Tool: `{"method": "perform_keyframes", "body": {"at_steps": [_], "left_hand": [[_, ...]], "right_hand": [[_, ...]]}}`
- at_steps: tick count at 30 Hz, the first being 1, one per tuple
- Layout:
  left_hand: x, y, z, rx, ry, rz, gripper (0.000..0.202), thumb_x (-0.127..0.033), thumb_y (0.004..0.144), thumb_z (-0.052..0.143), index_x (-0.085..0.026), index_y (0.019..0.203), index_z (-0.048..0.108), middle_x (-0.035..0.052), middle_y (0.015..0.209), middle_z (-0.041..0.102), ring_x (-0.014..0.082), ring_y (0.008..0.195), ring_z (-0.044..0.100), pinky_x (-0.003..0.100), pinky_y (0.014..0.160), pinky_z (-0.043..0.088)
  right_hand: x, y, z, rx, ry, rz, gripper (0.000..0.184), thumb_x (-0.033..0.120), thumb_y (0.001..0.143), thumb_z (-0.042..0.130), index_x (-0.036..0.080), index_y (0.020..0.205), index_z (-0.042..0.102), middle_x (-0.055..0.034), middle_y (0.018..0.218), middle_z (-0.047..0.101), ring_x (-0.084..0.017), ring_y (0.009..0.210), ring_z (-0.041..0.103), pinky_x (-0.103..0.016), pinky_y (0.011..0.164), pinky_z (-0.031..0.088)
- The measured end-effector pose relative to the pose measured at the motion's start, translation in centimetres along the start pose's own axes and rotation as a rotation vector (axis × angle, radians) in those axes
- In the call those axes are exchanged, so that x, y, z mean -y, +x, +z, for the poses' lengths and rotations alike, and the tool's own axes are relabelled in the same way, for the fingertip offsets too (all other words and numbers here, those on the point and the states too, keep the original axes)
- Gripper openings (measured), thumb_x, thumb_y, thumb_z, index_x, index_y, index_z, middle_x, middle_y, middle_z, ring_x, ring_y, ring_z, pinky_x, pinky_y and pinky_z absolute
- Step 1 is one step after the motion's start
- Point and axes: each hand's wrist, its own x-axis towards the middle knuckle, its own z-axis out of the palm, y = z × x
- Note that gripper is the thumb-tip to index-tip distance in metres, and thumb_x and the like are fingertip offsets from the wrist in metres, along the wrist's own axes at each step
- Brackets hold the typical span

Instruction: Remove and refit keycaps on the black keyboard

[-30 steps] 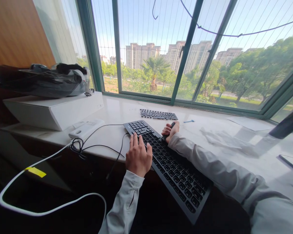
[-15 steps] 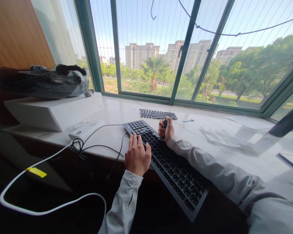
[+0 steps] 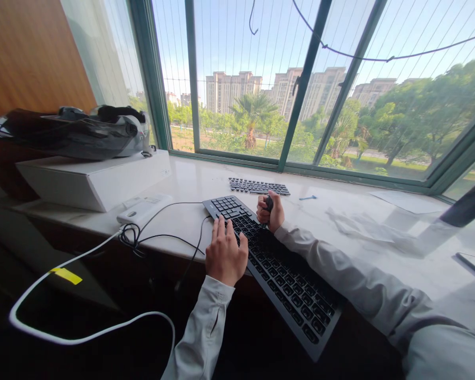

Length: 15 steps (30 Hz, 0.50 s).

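A black keyboard (image 3: 285, 277) lies slantwise on the white marble sill (image 3: 190, 182), its near end sticking out over the edge. My left hand (image 3: 225, 254) rests flat on the keyboard's left side with the fingers spread over the keys. My right hand (image 3: 271, 212) is closed round a small dark tool (image 3: 268, 202), held upright over the keys near the number pad. A grid of loose black keycaps (image 3: 258, 186) lies on the sill just behind.
A white box (image 3: 98, 179) with a dark bag (image 3: 75, 134) on top stands at the left. A white device (image 3: 142, 207) with black and white cables (image 3: 83, 253) lies beside it. A blue pen (image 3: 307, 198), clear plastic (image 3: 364, 224) and a dark object (image 3: 469, 203) sit to the right.
My right hand lifted from the keyboard's far edge and turned the dark tool upright over the keys. My left hand stayed on the keyboard. The view shifted slightly.
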Motion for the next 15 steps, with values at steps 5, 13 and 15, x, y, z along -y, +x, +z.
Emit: {"method": "perform_keyframes", "body": {"at_steps": [5,13,15], "left_hand": [[0.1,0.0,0.0,0.002,-0.009,0.002,0.050,-0.033,0.091,0.039,-0.008,0.133,0.051,0.0151,0.147,0.040,0.0272,0.138,0.033,0.040,0.107,0.040],[0.1,0.0,0.1,-0.010,-0.017,0.003,0.050,-0.033,0.091,0.040,-0.009,0.132,0.052,0.0147,0.146,0.041,0.0268,0.138,0.034,0.040,0.107,0.039],[0.1,0.0,0.1,-0.009,-0.019,-0.002,0.049,-0.034,0.091,0.040,-0.009,0.132,0.052,0.0145,0.146,0.041,0.0268,0.138,0.034,0.040,0.107,0.039]], "right_hand": [[0.8,0.2,-0.1,-0.047,0.019,0.019,0.041,0.046,0.088,0.034,0.022,0.056,0.031,0.0096,0.039,0.019,-0.006,0.035,0.007,-0.015,0.028,0.013],[1.9,1.2,-1.9,-0.111,0.248,0.097,0.038,0.048,0.085,0.032,0.023,0.057,0.028,0.0101,0.040,0.017,-0.007,0.035,0.007,-0.016,0.030,0.014],[1.8,1.6,-2.4,-0.108,0.273,0.130,0.038,0.048,0.085,0.033,0.023,0.057,0.027,0.0103,0.040,0.016,-0.007,0.035,0.007,-0.016,0.030,0.014]]}}
